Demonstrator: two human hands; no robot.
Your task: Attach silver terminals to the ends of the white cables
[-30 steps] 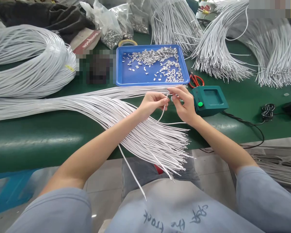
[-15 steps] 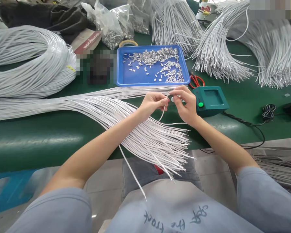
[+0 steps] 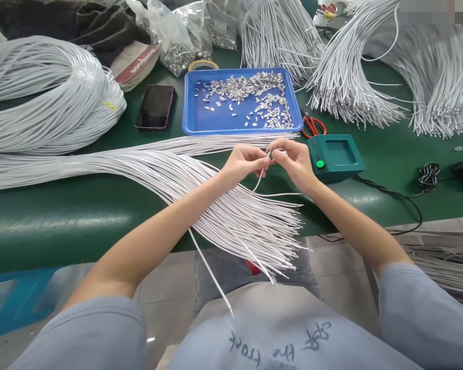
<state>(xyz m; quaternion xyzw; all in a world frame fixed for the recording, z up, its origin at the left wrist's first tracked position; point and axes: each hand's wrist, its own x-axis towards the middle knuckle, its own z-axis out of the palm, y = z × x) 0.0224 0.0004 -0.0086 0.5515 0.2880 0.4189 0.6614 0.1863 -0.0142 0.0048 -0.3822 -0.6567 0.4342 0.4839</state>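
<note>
In the head view my left hand (image 3: pixel 245 163) is closed, pinching a single white cable (image 3: pixel 260 180) close to its end. My right hand (image 3: pixel 295 163) meets it at the fingertips, also closed. Something small, part dark and part pale, shows between the right fingers; it is mostly hidden and I cannot make out its kind. Below both hands fans a thick bundle of white cables (image 3: pixel 231 221), its loose ends pointing right. Just beyond them is a blue tray (image 3: pixel 200 123) bearing many small metal terminals (image 3: pixel 239 87).
Right of my hands stand a green device (image 3: pixel 335 159) with a bright green button and red-handled scissors (image 3: pixel 314 126). A phone (image 3: pixel 155 107) lies left of the tray. Coiled cables (image 3: pixel 54 97) fill the left; more bundles (image 3: pixel 347 77) lie back right. Bags of metal parts (image 3: pixel 177 54) are behind.
My right hand has moved slightly left, its fingertips now against the cable end and my left fingertips. The left hand stays nearly still, still pinching the cable.
</note>
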